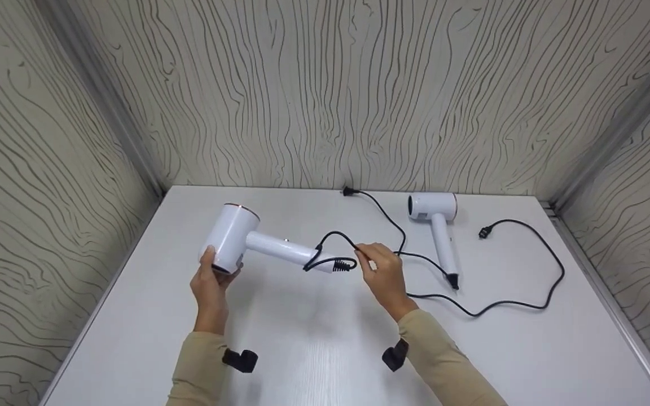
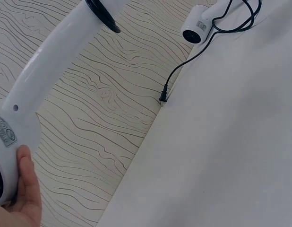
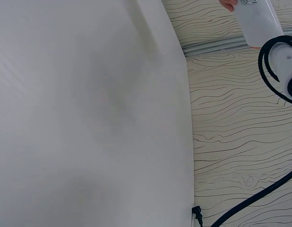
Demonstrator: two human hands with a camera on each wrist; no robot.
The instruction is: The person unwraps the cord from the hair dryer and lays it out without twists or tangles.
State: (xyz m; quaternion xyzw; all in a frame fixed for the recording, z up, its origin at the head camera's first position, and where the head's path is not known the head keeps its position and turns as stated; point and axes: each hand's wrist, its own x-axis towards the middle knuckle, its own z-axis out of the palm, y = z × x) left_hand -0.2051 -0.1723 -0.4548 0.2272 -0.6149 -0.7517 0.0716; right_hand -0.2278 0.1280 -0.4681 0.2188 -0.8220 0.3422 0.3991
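Observation:
A white hair dryer [image 1: 232, 237] is held up over the table, its handle [image 1: 280, 246] pointing right. My left hand [image 1: 210, 290] grips the dryer's barrel at its lower end; in the left wrist view the fingers [image 2: 29, 182] lie against the barrel beside a label. A black cord [image 1: 336, 234] loops around the end of the handle. My right hand [image 1: 382, 273] pinches this cord between thumb and fingers, a little right of the handle's end. In the right wrist view the cord loop [image 3: 262, 66] circles the handle, and only a sliver of that hand shows at the edge.
A second white hair dryer [image 1: 432, 207] lies at the back right of the white table [image 1: 302, 361]. One black plug [image 1: 350, 191] lies by the back edge, another plug [image 1: 485, 232] at the right. A cord [image 1: 556, 282] curves across the right side. Wood-patterned walls [image 1: 325, 96] enclose the table.

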